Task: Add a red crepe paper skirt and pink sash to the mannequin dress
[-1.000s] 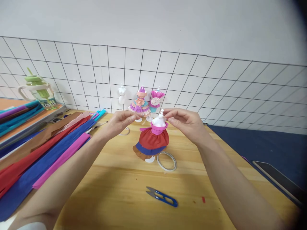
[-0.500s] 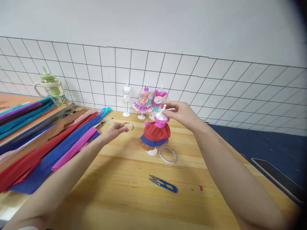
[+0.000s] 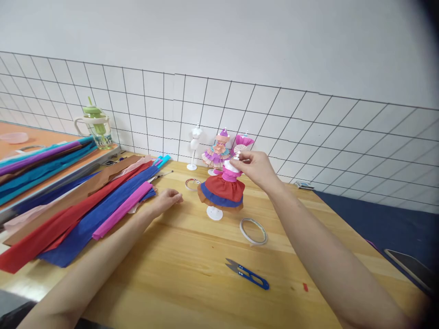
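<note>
My right hand [image 3: 255, 167] pinches the top of a small white dress form [image 3: 231, 165], covering part of its neck. The form wears a pink crepe paper band [image 3: 229, 174] and a layered skirt [image 3: 222, 189] in red, blue and brown. Its round white base [image 3: 215, 213] looks slightly tilted. To the left, my left hand [image 3: 168, 199] is closed low over the table; whatever it may hold is hidden. A small tape roll [image 3: 192, 184] lies beyond that hand, apart from it. A larger tape roll [image 3: 254, 231] and blue thread snips [image 3: 248, 274] lie nearer me.
Crepe paper strips [image 3: 82, 214] spread across the left side. A bare form [image 3: 195, 145] and two dressed ones, one in a ruffled dress [image 3: 217, 153], stand by the wall grid. A green-lidded cup [image 3: 98, 128] is at back left, a phone [image 3: 409, 269] at right.
The view has turned left. My left hand has drawn back from the small tape roll. The dressed form has shifted and tilted, apart from the larger roll, with my right hand still at its top.
</note>
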Motion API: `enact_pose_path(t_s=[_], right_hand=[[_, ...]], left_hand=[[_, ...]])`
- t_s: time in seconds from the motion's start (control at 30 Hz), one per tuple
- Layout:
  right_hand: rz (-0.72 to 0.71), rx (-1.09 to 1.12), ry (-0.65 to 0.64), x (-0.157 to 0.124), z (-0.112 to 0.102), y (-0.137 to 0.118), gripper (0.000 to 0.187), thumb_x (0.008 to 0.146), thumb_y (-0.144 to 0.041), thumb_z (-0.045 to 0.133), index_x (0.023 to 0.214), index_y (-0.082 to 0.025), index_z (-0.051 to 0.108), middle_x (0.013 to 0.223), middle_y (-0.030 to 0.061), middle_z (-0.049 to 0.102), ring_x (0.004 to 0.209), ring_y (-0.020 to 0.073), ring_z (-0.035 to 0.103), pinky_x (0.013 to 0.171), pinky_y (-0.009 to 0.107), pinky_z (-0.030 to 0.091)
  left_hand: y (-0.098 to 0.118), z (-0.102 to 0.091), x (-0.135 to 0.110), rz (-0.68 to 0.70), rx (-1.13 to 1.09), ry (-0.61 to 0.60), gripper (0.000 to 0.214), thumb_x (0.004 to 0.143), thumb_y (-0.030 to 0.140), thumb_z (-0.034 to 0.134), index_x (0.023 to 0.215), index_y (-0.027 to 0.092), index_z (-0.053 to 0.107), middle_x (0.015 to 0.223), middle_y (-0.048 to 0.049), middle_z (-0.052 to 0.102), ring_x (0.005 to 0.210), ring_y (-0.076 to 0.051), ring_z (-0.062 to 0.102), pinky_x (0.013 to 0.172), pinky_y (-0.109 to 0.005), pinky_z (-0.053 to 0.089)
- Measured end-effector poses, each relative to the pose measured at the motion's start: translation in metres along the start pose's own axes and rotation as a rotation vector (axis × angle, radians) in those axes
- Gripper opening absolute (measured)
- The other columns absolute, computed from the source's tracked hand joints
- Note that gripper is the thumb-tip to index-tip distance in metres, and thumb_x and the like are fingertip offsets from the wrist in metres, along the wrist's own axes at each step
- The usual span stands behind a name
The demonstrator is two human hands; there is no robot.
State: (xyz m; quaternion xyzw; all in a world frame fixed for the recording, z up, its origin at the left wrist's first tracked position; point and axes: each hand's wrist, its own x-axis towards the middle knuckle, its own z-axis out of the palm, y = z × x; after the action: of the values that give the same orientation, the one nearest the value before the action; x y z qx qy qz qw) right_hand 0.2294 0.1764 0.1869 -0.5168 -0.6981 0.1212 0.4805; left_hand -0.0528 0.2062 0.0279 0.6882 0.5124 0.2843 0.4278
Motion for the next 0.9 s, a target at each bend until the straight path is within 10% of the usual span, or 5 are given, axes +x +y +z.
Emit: enact_pose_path(t_s=[0.27, 0.47, 0.63, 0.9], right_hand=[[-0.027, 0.002, -0.002, 0.0, 0.011, -0.002, 0.022, 0.071, -0.033, 0.065, 0.082, -0.015, 0.071, 0.077, 0.0052, 0.071, 0.074, 0.0208, 0.065, 0.066, 0.033, 0.052], [-0.241, -0.156, 0.498, -0.064, 0.009, -0.013, 0.019, 0.084, -0.021, 0.055, 0.098, -0.022, 0.067, 0.1, 0.0074, 0.069, 0.089, 0.0203, 0.064, 0.077, 0.036, 0.051], [-0.404, -0.247, 0.077, -0.119, 0.034, -0.005, 0.017, 0.085, -0.014, 0.053, 0.088, -0.022, 0.069, 0.087, 0.0057, 0.074, 0.075, 0.0187, 0.069, 0.064, 0.03, 0.055], [-0.374, -0.27, 0.059, -0.138, 0.047, 0.013, 0.024, 0.088, -0.011, 0.047, 0.097, -0.016, 0.069, 0.103, 0.0148, 0.074, 0.089, 0.0228, 0.072, 0.072, 0.035, 0.059]], left_hand=[[-0.017, 0.018, -0.002, 0.016, 0.153, 0.1, 0.035, 0.092, 0.034, 0.057, 0.12, 0.014, 0.056, 0.12, -0.0093, 0.059, 0.104, -0.023, 0.06, 0.086, -0.043, 0.054], [-0.011, 0.031, -0.014, 0.073, 0.26, 0.159, 0.036, 0.092, 0.034, 0.057, 0.122, 0.015, 0.055, 0.121, -0.0096, 0.058, 0.104, -0.023, 0.06, 0.086, -0.043, 0.054], [-0.006, 0.033, -0.019, 0.16, 0.306, 0.202, 0.032, 0.095, 0.033, 0.046, 0.081, 0.011, 0.063, 0.074, -0.002, 0.06, 0.073, -0.016, 0.059, 0.072, -0.031, 0.047], [-0.007, 0.035, -0.024, 0.295, 0.347, 0.245, 0.039, 0.089, 0.037, 0.037, 0.058, 0.016, 0.048, 0.053, 0.0028, 0.043, 0.054, -0.011, 0.039, 0.056, -0.026, 0.024]])
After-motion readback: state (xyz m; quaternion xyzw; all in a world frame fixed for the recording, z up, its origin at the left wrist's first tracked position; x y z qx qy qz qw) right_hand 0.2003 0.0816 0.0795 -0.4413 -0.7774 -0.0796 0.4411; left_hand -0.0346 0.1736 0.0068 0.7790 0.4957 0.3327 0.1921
